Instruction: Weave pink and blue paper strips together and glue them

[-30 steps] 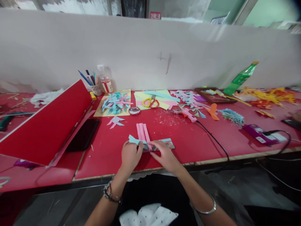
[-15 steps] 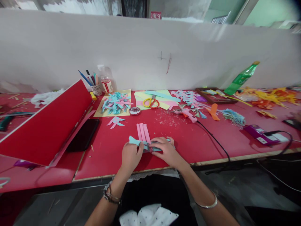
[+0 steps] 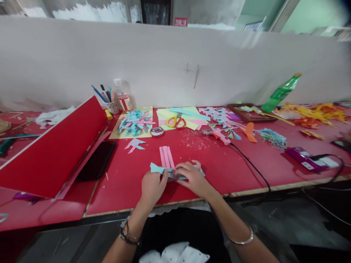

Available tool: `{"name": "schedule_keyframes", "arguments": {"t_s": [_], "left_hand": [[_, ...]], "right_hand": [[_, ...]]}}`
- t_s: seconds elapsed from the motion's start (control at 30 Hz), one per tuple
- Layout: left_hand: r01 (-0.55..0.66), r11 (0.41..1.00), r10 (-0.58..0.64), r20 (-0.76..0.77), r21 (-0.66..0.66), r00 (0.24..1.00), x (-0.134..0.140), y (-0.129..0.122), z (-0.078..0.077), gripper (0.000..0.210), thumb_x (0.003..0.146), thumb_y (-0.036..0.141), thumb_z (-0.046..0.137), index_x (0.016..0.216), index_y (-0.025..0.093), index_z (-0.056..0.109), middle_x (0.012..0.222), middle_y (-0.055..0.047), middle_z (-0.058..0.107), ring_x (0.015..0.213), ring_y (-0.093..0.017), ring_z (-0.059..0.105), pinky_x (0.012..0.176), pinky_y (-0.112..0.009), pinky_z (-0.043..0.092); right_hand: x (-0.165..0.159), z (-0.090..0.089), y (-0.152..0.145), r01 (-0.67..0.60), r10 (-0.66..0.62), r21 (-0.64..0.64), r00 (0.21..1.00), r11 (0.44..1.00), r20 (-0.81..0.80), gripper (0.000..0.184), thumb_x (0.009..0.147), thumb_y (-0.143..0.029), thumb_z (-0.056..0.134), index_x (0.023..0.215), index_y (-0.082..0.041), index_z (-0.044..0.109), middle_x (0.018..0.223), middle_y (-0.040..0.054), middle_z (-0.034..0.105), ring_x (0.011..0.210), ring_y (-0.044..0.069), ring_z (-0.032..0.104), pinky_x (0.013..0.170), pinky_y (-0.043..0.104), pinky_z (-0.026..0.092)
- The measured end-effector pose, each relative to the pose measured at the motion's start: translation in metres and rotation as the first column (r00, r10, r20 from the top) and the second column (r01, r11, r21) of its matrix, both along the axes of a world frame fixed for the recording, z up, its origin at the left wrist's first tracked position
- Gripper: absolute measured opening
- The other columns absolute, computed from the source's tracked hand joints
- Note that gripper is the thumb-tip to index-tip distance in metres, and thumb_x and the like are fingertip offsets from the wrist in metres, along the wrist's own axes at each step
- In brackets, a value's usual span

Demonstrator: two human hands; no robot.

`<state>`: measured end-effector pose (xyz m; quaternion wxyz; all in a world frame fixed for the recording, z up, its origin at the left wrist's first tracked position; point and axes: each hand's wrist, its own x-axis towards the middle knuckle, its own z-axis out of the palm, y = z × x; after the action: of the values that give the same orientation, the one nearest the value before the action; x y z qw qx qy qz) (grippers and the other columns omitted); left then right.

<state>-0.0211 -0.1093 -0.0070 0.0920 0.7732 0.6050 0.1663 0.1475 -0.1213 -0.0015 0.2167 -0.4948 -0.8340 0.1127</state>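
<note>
Close to the table's front edge, both my hands work on pink and blue paper strips. Pink paper strips stand out away from me, and blue paper strips run crosswise beneath my fingers. My left hand pinches the left end of the blue strips between thumb and fingers. My right hand is closed over the crossing and the right end, its fingertips pressed on the paper. Part of the crossing is hidden under the fingers. A woven pink-and-blue paper piece lies farther back to the left.
Scissors rest on paper sheets behind my hands. A pink glue gun with a black cord lies to the right. A red board leans over a phone on the left. A green bottle tilts at the back right.
The whole view has shifted slightly. Both hands stay at the paper strips, with only small movements of the right fingers near the crossing.
</note>
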Motion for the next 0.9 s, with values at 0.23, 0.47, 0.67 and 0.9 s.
{"name": "schedule_keyframes", "arguments": {"t_s": [0.23, 0.47, 0.67, 0.9], "left_hand": [[-0.003, 1.0, 0.004, 0.058, -0.011, 0.998, 0.0, 0.0, -0.001, 0.04, 0.084, 0.035, 0.03, 0.074, 0.015, 0.063, 0.061, -0.006, 0.062, 0.057, -0.015, 0.055, 0.049, -0.022, 0.03], [0.173, 0.985, -0.169, 0.216, -0.004, 0.962, -0.006, -0.002, 0.007, 0.026, 0.079, 0.034, 0.041, 0.091, 0.022, 0.062, 0.09, -0.003, 0.064, 0.081, -0.016, 0.057, 0.066, -0.023, 0.041], [0.298, 0.954, -0.29, 0.155, -0.027, 0.944, -0.017, 0.0, 0.005, 0.023, 0.074, 0.03, 0.05, 0.095, 0.024, 0.058, 0.096, -0.002, 0.062, 0.086, -0.015, 0.057, 0.072, -0.023, 0.043], [0.391, 0.919, -0.385, 0.091, -0.058, 0.918, -0.025, 0.007, 0.0, 0.034, 0.073, 0.022, 0.053, 0.107, 0.025, 0.049, 0.111, -0.003, 0.053, 0.093, -0.016, 0.055, 0.073, -0.024, 0.046]], "right_hand": [[0.0, -0.003, 0.0, -0.012, 0.012, 0.001, 1.0, 1.0, 0.001, 0.007, 0.077, -0.024, 0.052, 0.08, -0.024, 0.058, 0.099, 0.0004, 0.056, 0.092, 0.015, 0.049, 0.092, 0.042, 0.015], [0.006, 0.0, 0.003, -0.049, 0.044, -0.083, 0.998, 0.995, -0.053, 0.011, 0.076, -0.027, 0.053, 0.085, -0.025, 0.059, 0.106, 0.002, 0.054, 0.1, 0.017, 0.046, 0.089, 0.039, 0.025], [0.01, -0.002, 0.006, -0.012, 0.002, -0.137, 0.997, 0.99, -0.073, 0.019, 0.075, -0.034, 0.054, 0.091, -0.025, 0.06, 0.106, 0.0034, 0.057, 0.102, 0.021, 0.047, 0.09, 0.041, 0.029], [0.017, 0.0, 0.012, -0.155, 0.113, -0.202, 0.972, 0.967, -0.208, 0.021, 0.078, -0.032, 0.05, 0.097, -0.027, 0.058, 0.109, -0.0014, 0.056, 0.105, 0.014, 0.045, 0.094, 0.03, 0.032]]}}
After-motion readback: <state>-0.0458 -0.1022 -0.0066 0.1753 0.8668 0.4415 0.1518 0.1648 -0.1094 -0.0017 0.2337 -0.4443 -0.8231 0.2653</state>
